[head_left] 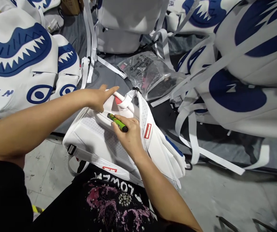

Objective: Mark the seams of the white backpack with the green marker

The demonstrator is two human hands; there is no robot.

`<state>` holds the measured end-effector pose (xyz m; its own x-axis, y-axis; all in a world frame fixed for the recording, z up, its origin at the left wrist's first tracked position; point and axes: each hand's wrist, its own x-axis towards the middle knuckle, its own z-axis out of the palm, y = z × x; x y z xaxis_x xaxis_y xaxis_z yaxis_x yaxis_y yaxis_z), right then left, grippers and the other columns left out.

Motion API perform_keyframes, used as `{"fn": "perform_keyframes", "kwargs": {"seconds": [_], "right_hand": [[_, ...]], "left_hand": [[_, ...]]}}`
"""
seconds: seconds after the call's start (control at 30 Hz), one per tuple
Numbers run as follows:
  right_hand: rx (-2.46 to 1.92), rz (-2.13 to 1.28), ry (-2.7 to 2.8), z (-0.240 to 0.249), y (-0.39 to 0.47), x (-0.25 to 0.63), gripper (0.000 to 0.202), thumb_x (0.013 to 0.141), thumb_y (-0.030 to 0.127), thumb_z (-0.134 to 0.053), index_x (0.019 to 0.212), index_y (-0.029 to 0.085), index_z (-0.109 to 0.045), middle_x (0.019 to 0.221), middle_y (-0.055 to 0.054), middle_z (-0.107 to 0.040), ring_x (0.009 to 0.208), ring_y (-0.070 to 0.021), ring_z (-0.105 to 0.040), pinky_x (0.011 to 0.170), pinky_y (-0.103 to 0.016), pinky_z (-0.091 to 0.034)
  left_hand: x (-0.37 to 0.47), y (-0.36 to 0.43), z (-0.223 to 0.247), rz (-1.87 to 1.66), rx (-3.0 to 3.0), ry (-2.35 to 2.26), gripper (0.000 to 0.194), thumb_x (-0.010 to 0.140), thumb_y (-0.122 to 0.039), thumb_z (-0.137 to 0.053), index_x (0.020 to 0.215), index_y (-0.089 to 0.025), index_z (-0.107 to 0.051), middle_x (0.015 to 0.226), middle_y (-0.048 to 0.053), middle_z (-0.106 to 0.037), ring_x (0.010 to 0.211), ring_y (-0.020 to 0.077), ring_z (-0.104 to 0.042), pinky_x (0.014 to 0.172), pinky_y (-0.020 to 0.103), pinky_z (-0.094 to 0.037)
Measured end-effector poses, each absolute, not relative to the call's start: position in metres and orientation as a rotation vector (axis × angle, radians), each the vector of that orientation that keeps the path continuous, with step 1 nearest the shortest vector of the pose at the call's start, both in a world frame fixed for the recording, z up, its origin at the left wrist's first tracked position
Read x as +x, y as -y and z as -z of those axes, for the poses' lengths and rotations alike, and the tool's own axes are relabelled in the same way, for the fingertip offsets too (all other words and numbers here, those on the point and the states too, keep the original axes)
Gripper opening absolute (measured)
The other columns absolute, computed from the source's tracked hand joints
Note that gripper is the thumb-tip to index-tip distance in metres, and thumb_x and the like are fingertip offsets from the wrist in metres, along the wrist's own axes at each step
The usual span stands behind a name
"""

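Note:
A white backpack (109, 137) lies tilted across my lap and against the table edge, its padded back panel towards me. Its shoulder strap (144, 112) carries a red label (147, 131). My left hand (98, 99) grips the bag's upper edge; the index finger reaches out over it, and the lower fingertips are partly hidden against the fabric. Between the thumb and fingers of my right hand (131, 133) is a green marker pen (119, 123) with black ends. One end of the marker points at the white fabric near my left fingers; whether it touches is unclear.
White backpacks with blue shark-mouth prints (20, 51) stand at the left. More backpacks (254, 96) are piled at the right, with loose straps (193, 138) hanging down. A clear plastic bag (148, 71) lies behind my work, before an upright white backpack (121, 38).

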<state>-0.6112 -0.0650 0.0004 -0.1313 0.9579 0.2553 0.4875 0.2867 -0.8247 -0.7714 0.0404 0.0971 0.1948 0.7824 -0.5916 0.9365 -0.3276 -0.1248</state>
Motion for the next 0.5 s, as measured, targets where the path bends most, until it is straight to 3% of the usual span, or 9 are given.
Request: {"fn": "perform_keyframes", "kwargs": {"seconds": [0.07,0.13,0.33,0.5], "right_hand": [[-1.325,-0.742,1.766,-0.003,0.066,-0.611,0.024,0.089,0.027,-0.064,0.109,0.025,-0.076,0.104,-0.002,-0.08,0.088,-0.0233,-0.071,0.092,-0.041,-0.047],[-1.313,-0.746,1.788,-0.006,0.066,-0.612,0.024,0.089,0.026,-0.064,0.111,0.024,-0.076,0.1,-0.002,-0.081,0.084,-0.0227,-0.071,0.092,-0.041,-0.046],[-1.219,-0.837,1.791,-0.007,0.061,-0.62,0.027,0.088,0.023,-0.065,0.113,0.023,-0.074,0.106,-0.002,-0.08,0.09,-0.0229,-0.072,0.089,-0.041,-0.046],[-1.206,-0.944,1.765,-0.01,0.054,-0.627,0.028,0.088,0.024,-0.064,0.114,0.02,-0.074,0.1,-0.003,-0.08,0.084,-0.0222,-0.072,0.087,-0.042,-0.048]], "left_hand": [[-0.77,-0.041,-0.099,0.862,2.22,-1.616,0.118,0.074,-0.026,-0.066,0.159,-0.031,0.015,0.162,0.025,-0.026,0.102,0.0282,-0.071,0.078,0.033,-0.054],[-0.768,-0.04,-0.101,0.864,2.22,-1.603,0.114,0.076,-0.025,-0.063,0.16,-0.03,0.012,0.158,0.023,-0.033,0.096,0.0259,-0.071,0.074,0.031,-0.053],[-0.767,-0.041,-0.102,0.909,2.207,-1.589,0.112,0.076,-0.024,-0.062,0.159,-0.031,0.013,0.156,0.021,-0.031,0.092,0.0232,-0.07,0.07,0.028,-0.052],[-0.766,-0.042,-0.1,0.925,2.197,-1.584,0.11,0.079,-0.02,-0.061,0.159,-0.03,0.013,0.158,0.021,-0.028,0.097,0.0242,-0.069,0.071,0.029,-0.052]]}}
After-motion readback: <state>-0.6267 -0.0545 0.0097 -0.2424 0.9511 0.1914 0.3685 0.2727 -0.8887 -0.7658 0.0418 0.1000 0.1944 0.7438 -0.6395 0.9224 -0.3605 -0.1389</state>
